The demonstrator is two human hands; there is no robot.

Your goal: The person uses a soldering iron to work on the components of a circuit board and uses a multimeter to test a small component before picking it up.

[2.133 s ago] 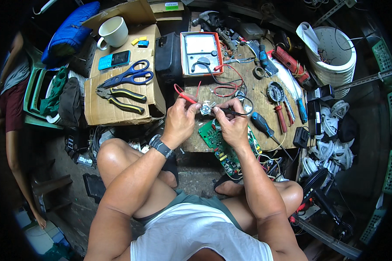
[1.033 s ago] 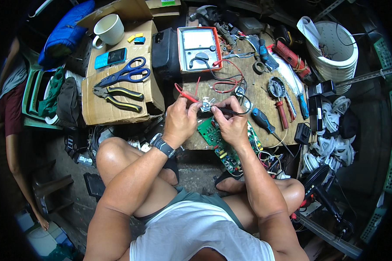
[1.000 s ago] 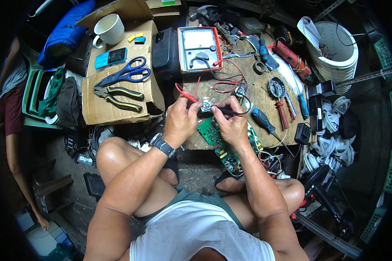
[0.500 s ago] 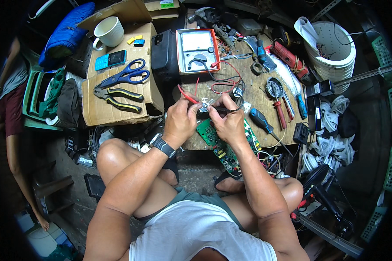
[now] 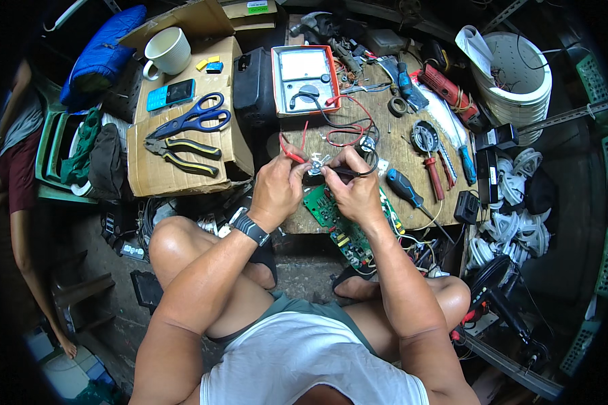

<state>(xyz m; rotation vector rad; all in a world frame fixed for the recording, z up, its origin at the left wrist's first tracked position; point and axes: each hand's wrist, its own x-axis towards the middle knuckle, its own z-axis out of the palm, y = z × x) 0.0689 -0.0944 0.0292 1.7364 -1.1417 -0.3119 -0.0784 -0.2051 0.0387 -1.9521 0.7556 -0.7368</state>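
Note:
Pinched in my left hand (image 5: 275,192) is a red test probe (image 5: 292,155). My right hand (image 5: 355,192) closes its fingers on a black test probe (image 5: 345,172). Both probe ends meet at a small silvery part (image 5: 316,165) between my fingertips; its exact kind is too small to tell, and my fingers partly cover it. Red and black leads run back to an analog multimeter (image 5: 307,72) in an orange-edged case. Under my right hand and forearm lies a green circuit board (image 5: 350,241), partly hidden, overhanging the table's near edge.
Scissors (image 5: 192,120), pliers (image 5: 186,154), a blue phone (image 5: 171,94) and a mug (image 5: 168,51) rest on cardboard at left. Right of my hands lie a blue screwdriver (image 5: 404,187) and a red-handled tool (image 5: 433,179). White buckets (image 5: 517,81) stand far right. Another person's arm (image 5: 30,270) shows at far left.
Both hands stay nearly in place at the small part. The red probe and the part shift very slightly; both probes remain held.

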